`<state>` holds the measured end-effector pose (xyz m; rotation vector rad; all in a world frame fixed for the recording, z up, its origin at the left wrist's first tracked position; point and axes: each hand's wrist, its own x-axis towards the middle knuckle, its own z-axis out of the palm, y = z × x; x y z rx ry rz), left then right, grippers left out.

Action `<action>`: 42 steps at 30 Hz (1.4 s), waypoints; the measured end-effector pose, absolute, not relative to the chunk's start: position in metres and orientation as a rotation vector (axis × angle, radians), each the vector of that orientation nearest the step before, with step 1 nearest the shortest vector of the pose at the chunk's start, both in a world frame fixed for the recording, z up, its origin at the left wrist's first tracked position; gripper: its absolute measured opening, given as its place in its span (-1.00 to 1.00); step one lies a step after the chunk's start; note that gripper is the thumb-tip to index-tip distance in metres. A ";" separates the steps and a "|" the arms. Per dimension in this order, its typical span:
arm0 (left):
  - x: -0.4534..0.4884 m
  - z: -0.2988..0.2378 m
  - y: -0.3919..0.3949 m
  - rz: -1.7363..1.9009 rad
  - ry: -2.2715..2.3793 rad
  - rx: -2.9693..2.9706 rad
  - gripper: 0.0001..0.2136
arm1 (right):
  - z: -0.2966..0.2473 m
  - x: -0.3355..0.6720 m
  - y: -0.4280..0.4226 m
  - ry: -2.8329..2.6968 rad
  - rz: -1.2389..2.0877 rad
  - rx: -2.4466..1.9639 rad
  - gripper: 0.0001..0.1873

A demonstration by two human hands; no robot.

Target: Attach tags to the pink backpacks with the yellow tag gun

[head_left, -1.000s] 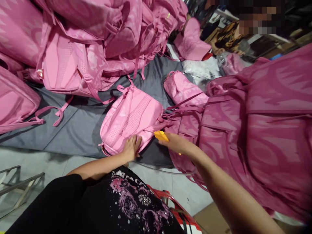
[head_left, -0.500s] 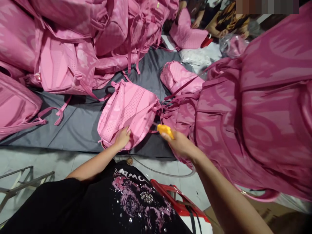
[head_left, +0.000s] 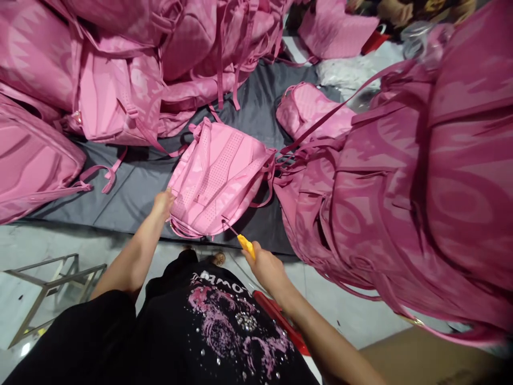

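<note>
A small pink backpack (head_left: pixel 228 160) lies on the dark grey cloth, its padded back panel and shoulder straps facing up. My left hand (head_left: pixel 163 205) grips its lower left edge, with the fingertips partly hidden. In my right hand (head_left: pixel 266 267) is a yellow-handled tool (head_left: pixel 246 245) with a thin dark shaft, my fingers wrapped round the handle. The shaft's tip is at the bag's lower edge; whether it touches the fabric I cannot tell.
Pink backpacks (head_left: pixel 120 96) are heaped at the left and back. A large pile of pink bags (head_left: pixel 372 203) stands at the right. Grey cloth (head_left: pixel 132 198) covers the work surface. A metal frame (head_left: pixel 60 278) stands on the floor at left. Another person's hands (head_left: pixel 395 12) show at the far right.
My left hand has moved from the bag's panel to its left edge. My right hand has come down and left, bringing the tool's tip to the bag. The view has shifted slightly.
</note>
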<state>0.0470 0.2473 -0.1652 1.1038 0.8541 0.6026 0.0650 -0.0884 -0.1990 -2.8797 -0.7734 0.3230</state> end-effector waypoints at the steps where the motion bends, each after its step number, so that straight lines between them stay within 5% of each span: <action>1: 0.049 -0.164 0.255 0.516 0.855 1.051 -0.78 | -0.207 0.062 -0.086 -0.788 0.274 -2.900 -0.75; 7: 0.059 -0.173 0.265 0.091 0.586 0.874 -0.65 | -0.239 0.062 -0.069 -0.692 0.106 -3.010 -0.79; 17: 0.081 -0.187 0.263 -0.098 0.305 0.680 -0.56 | -0.267 0.076 -0.032 -0.477 0.072 -2.954 -0.80; 33: 0.109 -0.196 0.259 -0.013 0.167 0.607 -0.32 | -0.289 0.073 -0.015 -0.389 -0.081 -2.885 -0.81; 42: 0.103 -0.210 0.271 -0.025 0.115 0.580 -0.35 | -0.273 0.064 -0.021 -0.211 -0.023 -2.739 -0.78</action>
